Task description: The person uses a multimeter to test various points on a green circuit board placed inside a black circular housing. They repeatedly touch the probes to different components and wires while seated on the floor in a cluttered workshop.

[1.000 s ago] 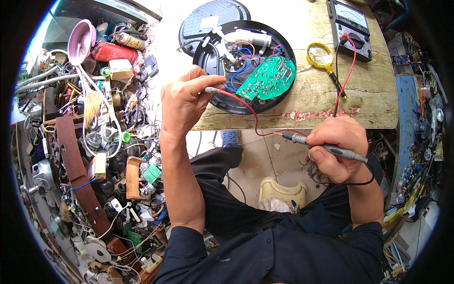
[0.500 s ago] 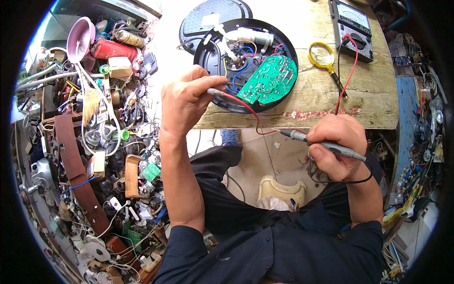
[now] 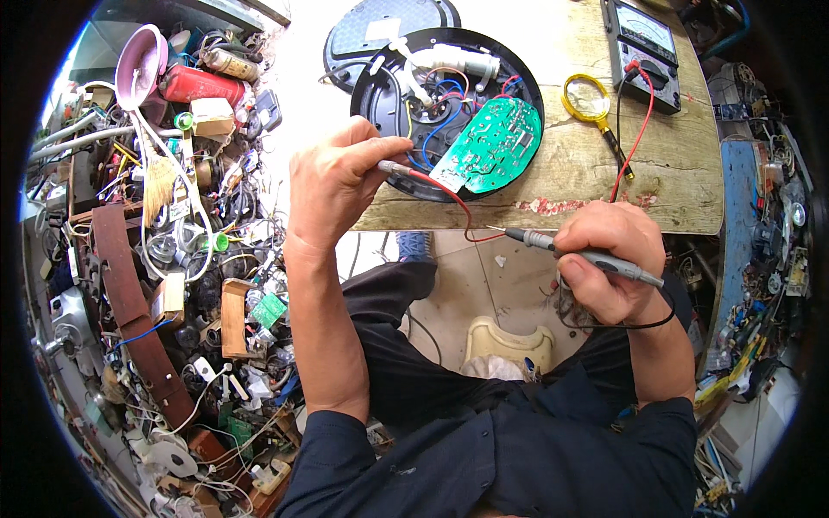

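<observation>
My left hand (image 3: 335, 180) is pinched at the grey end of a red-leaded probe (image 3: 395, 168), at the near-left rim of a round black housing (image 3: 380, 116). The housing holds white tubing (image 3: 453, 62), coloured wires and a green circuit board (image 3: 492, 142). My right hand (image 3: 611, 259) grips a grey-and-black probe (image 3: 540, 240), its metal tip pointing left, just below the table's front edge. An analog multimeter (image 3: 656, 78) with red and black leads sits at the back right of the wooden table (image 3: 673, 173). A yellow magnifying glass (image 3: 587, 99) lies left of it.
A black lid (image 3: 371, 26) lies behind the housing. Piled electronics, cables, a pink bowl (image 3: 138, 69) and brown boards (image 3: 142, 319) crowd the left side. A blue board (image 3: 734, 250) and parts line the right. A cream plastic stool (image 3: 509, 341) is between my legs.
My right hand has risen and shifted slightly left with its probe, bringing the tip higher. My left hand is a little further left, its pinch unchanged. The whole view has shifted slightly.
</observation>
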### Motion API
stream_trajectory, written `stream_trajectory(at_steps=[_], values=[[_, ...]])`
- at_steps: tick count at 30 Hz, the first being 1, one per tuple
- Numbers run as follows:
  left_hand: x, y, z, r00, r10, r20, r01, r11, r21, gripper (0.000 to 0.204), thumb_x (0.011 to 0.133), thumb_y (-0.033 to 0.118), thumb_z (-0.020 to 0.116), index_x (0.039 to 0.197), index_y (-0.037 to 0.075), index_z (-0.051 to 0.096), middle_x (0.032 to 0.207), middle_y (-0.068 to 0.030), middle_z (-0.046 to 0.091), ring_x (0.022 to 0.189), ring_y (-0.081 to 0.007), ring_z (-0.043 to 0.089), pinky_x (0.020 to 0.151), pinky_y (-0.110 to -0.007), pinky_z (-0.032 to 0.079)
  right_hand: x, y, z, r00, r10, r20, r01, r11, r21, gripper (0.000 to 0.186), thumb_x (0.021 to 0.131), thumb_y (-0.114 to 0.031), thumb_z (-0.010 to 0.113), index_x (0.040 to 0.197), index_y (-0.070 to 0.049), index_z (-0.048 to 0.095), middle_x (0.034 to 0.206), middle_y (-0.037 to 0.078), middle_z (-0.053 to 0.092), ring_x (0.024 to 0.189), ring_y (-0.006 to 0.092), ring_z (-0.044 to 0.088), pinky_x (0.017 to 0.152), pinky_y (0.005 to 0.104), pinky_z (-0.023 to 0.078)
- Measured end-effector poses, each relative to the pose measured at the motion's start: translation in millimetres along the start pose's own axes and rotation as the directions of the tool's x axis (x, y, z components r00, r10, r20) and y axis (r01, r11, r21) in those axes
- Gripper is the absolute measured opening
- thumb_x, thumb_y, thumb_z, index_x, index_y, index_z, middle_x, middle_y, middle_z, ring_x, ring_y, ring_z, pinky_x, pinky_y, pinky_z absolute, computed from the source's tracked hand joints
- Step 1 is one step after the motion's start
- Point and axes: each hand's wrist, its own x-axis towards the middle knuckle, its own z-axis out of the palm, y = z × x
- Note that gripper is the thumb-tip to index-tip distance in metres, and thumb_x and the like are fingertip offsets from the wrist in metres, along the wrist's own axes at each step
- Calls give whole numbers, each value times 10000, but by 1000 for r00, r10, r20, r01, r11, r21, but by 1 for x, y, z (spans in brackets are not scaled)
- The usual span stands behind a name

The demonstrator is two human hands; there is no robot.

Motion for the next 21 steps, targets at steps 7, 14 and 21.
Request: stream_trajectory(at_steps=[7, 14, 21], values=[[-4, -1, 0, 999, -9, 44, 6, 999, 51, 335, 682, 56, 793, 978, 212, 789, 808, 3, 627, 741, -223, 670, 607, -363, 512, 4, 0, 2, 1000, -18, 22, 18, 1000, 8, 196, 759, -20, 741, 941, -10, 669, 754, 95, 690, 582, 249, 661, 518, 331, 498], [-2, 6, 2, 999, 25, 41, -28, 995, 97, 328, 676, 17, 781, 956, 184, 807, 773, -14, 652, 708, -211, 665, 600, -342, 494, 3, 1, 3, 1000, 6, 31, -7, 999, 31, 191, 765, -21, 738, 944, -13, 671, 753, 97, 689, 584, 254, 662, 522, 332, 502], [-3, 8, -2, 999, -11, 38, 7, 996, 93, 343, 671, 16, 787, 963, 193, 814, 764, -7, 653, 692, -205, 658, 591, -348, 487, 0, 3, 0, 999, 36, -20, -37, 999, -29, 216, 778, -27, 742, 981, -8, 673, 762, 127, 697, 599, 238, 667, 559, 324, 520]])
